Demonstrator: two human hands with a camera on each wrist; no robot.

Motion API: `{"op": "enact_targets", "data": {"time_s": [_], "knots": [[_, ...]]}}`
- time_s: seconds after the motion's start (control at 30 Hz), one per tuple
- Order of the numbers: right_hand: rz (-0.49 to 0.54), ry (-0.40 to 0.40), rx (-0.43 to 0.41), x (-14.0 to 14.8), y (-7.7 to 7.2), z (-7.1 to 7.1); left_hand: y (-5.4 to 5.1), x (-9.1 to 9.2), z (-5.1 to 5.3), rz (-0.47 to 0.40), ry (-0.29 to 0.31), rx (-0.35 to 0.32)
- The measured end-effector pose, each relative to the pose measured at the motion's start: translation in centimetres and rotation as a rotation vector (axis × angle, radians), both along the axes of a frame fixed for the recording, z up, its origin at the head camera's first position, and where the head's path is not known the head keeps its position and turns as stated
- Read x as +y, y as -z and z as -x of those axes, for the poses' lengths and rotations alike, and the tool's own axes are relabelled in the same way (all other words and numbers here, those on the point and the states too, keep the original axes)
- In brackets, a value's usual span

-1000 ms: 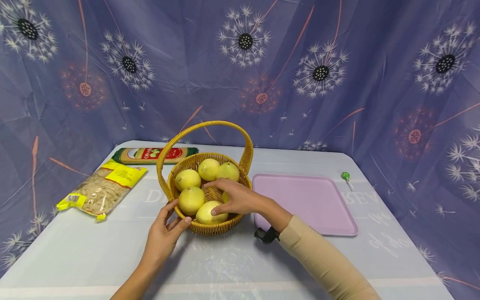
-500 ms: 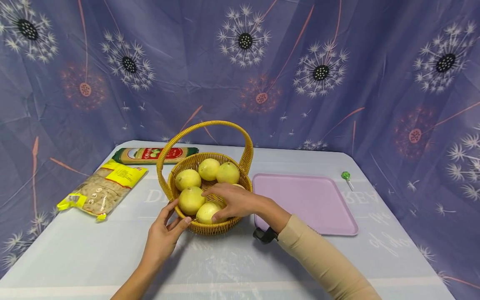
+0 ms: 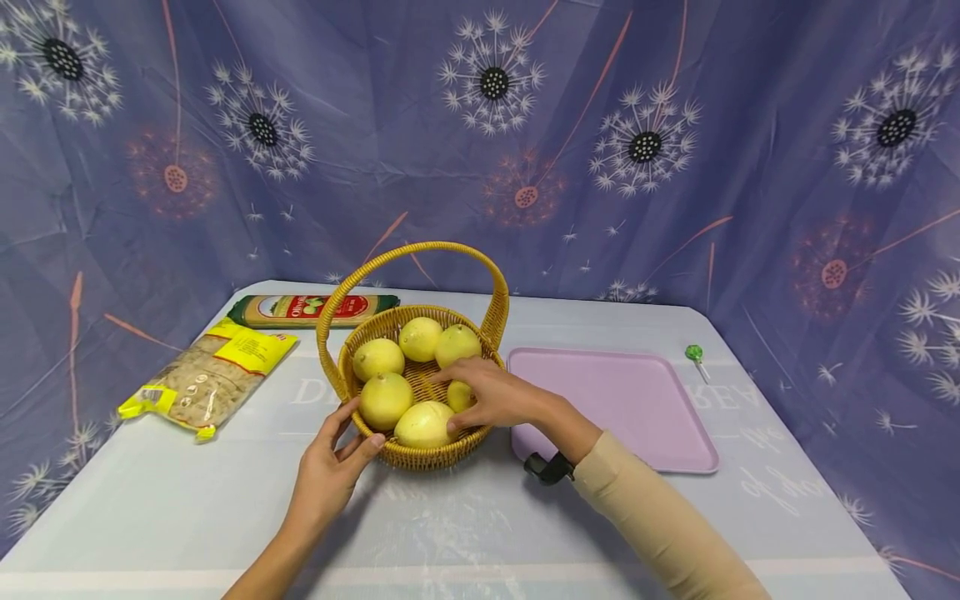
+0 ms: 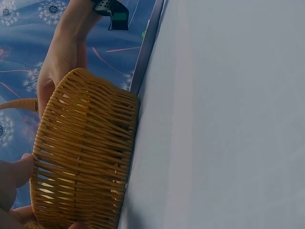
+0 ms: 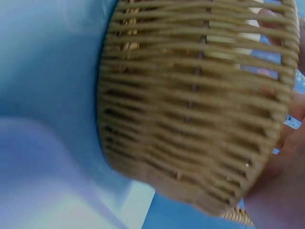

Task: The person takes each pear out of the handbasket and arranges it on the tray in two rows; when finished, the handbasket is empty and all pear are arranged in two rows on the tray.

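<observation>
A yellow wicker basket (image 3: pixel 431 457) with a tall handle holds several yellow-green fruits (image 3: pixel 386 401). My left hand (image 3: pixel 322 479) grips its near-left rim, thumb on the edge and fingers against the outside. Inside the right part of the basket, my right hand (image 3: pixel 502 396) has thumb and fingers around a yellow fruit (image 3: pixel 460 396), whose right side is hidden; the thumb lies beside the nearest fruit (image 3: pixel 424 424). The left wrist view shows the basket's woven side (image 4: pixel 83 157) and my left thumb (image 4: pixel 21 169) at the rim. The right wrist view is filled mostly by basket weave (image 5: pixel 190 95).
A pink tray (image 3: pixel 607 404) lies right of the basket, partly under my right forearm. Farther right is a green lollipop (image 3: pixel 694 353). At the left lie a yellow-and-clear bag (image 3: pixel 213 375) and, behind it, a long green-ended packet (image 3: pixel 307 310). A patterned cloth (image 3: pixel 525 125) hangs behind.
My right hand dips slightly toward the near fruit, then shifts right, and the fruit between its thumb and fingers shows again. My left hand and the basket stay in place.
</observation>
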State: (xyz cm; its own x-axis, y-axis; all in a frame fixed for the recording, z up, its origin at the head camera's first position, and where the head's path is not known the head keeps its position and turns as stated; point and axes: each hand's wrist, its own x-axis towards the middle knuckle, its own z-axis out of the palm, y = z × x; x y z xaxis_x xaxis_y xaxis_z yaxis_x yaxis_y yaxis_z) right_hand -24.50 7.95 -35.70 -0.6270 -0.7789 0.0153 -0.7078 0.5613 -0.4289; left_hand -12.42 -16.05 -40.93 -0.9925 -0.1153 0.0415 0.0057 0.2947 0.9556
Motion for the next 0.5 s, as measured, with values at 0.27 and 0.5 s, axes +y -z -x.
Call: {"op": "enact_targets", "data": {"time_s": [0.27,0.5], "knots": [[0.017,0.044,-0.034,1.4,-0.1,0.3,0.1,0.0,0.0,0.0,-0.006,0.006],[0.032,0.078,-0.03,2.1,-0.3,0.5,0.2,0.1,0.0,-0.002,-0.005,0.009]]}}
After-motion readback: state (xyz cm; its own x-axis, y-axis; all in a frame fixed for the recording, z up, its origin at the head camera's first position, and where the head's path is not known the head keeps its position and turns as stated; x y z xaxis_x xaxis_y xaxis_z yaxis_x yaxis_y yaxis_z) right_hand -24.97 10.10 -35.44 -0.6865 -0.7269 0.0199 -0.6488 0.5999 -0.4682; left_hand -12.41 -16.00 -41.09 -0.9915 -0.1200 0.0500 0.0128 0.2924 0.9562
